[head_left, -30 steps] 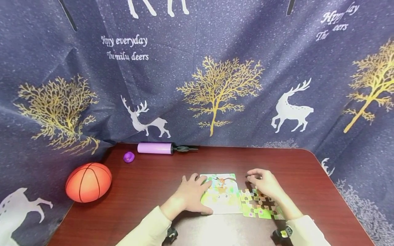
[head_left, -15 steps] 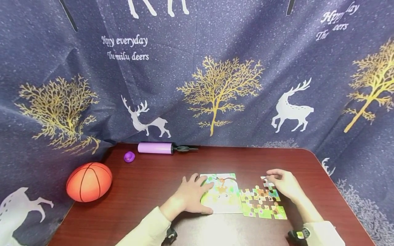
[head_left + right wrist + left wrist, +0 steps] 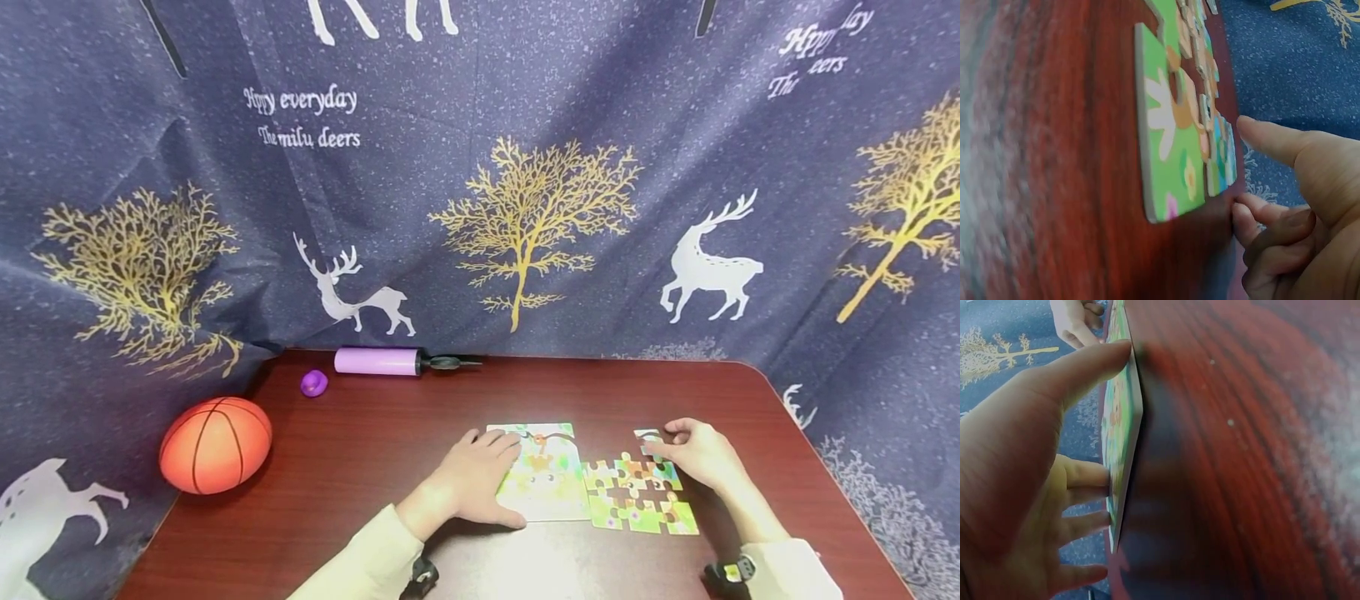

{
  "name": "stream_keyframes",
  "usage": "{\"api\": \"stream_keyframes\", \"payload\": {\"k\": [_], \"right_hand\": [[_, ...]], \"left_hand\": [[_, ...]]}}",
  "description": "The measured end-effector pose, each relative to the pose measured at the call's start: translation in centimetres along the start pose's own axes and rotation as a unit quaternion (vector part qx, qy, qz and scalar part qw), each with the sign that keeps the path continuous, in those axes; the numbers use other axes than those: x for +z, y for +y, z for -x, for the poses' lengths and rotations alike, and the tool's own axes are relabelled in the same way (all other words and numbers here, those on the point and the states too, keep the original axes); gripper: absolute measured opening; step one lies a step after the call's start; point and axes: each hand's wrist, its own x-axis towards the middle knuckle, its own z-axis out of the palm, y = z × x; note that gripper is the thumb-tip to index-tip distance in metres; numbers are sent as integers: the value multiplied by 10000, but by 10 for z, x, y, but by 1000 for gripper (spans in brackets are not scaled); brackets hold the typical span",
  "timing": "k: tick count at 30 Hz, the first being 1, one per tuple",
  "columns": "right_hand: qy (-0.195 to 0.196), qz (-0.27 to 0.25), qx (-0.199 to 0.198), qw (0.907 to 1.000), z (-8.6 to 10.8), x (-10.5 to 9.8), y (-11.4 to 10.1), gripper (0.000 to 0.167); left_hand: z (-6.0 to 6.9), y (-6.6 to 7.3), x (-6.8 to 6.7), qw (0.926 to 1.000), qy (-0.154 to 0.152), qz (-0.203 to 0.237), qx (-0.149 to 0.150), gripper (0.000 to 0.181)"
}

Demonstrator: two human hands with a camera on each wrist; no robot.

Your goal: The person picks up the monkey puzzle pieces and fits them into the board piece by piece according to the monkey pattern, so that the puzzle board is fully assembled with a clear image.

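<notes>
My left hand (image 3: pixel 476 477) rests on the left side of a square picture board (image 3: pixel 558 496). In the left wrist view its thumb (image 3: pixel 1100 367) touches the board's near edge, fingers straight and spread. Right of the board lie jigsaw pieces (image 3: pixel 647 518) in loosely joined rows, with gaps between some. A single jigsaw piece (image 3: pixel 643 436) lies behind them at the right. My right hand (image 3: pixel 705 454) is at this piece, its thumb on or just over it. The right wrist view shows the thumb (image 3: pixel 1272 139) apart from the index finger, the other fingers curled.
An orange basketball (image 3: pixel 215 445) sits at the table's left edge. Near the back lie a purple hand pump (image 3: pixel 378 362) and a small purple toy (image 3: pixel 314 383). A patterned cloth (image 3: pixel 480 208) hangs behind the table (image 3: pixel 360 450).
My right hand carried the single piece rightward to behind the rows, then its fingers shifted off it. My left hand slid slightly right on the board, its fingers closer together.
</notes>
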Motion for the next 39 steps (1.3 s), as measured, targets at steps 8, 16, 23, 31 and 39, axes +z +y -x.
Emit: {"api": "stream_keyframes", "payload": {"k": [8, 16, 23, 31, 39], "right_hand": [[-94, 465, 542, 9974, -1, 3, -15, 88], [-186, 457, 449, 9978, -1, 4, -25, 68], [-276, 396, 366, 9982, -1, 4, -29, 55], [-246, 305, 230, 9990, -1, 5, -30, 56], [-58, 221, -58, 9997, -2, 8, -22, 48]], "left_hand": [[-6, 6, 0, 9997, 166, -151, 31, 105], [-8, 7, -5, 9997, 100, -162, 135, 103], [-11, 9, -4, 9996, 152, -108, 193, 109], [-15, 13, -9, 9997, -67, -81, 211, 111], [-17, 16, -9, 9998, -140, -18, 140, 110]]}}
